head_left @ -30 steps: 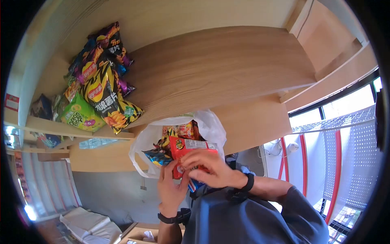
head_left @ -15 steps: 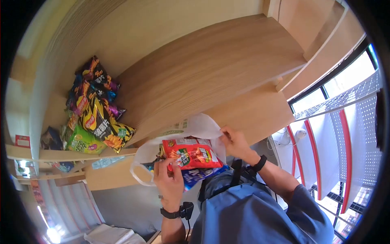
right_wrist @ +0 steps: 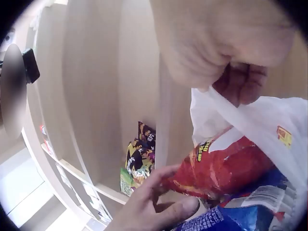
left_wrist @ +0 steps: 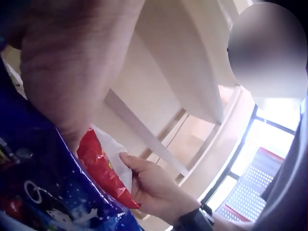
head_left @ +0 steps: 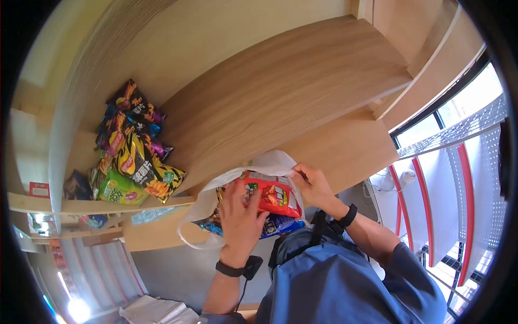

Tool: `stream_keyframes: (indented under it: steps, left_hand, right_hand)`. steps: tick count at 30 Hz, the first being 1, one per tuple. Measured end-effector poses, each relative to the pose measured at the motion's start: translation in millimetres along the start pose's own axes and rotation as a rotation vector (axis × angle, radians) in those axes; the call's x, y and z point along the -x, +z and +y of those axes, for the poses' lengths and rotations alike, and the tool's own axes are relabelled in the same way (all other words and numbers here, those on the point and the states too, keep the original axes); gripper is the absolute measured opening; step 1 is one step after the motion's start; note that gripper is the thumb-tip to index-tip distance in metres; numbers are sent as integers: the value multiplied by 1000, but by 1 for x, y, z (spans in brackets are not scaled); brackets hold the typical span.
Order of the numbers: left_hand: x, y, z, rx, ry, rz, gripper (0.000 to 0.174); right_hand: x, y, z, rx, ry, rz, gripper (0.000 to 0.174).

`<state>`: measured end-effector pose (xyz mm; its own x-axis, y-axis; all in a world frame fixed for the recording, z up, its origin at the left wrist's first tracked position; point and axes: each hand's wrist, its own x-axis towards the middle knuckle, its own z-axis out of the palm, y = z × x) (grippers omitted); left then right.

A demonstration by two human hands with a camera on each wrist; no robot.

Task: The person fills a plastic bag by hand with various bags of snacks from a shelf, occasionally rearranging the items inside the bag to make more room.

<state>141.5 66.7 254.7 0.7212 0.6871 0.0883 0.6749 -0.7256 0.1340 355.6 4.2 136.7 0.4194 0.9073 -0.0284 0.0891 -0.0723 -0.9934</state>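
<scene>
A white plastic bag (head_left: 213,186) holds several snack packets in front of the person. On top lies a red snack packet (head_left: 278,197), printed side up, with a blue packet (head_left: 283,225) beneath it. The left hand (head_left: 241,218) rests over the red packet's left part, fingers spread and fairly straight. In the right wrist view its thumb stands apart from the red packet's end. The right hand (head_left: 314,186) pinches the bag's rim at the right, thumb against fingers; the right wrist view shows the white film (right_wrist: 216,103) stretched from that pinch.
A wooden shelf (head_left: 280,92) runs behind the bag. On its left end several chip packets (head_left: 143,167) are piled, with a green packet (head_left: 120,188) in front. White racks with red edges (head_left: 423,205) stand at the right.
The right hand has left the red packet and taken the bag's rim at the right. The red packet now lies flatter in the bag. The left hand has shifted from its edge onto its top.
</scene>
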Motion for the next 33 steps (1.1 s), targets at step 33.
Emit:
stream_keyframes:
  steps: [33]
  left_hand:
    - [-56,60,-15,467,326,-98,56]
  right_hand:
    - [12,-7,6,-156,134,61,19]
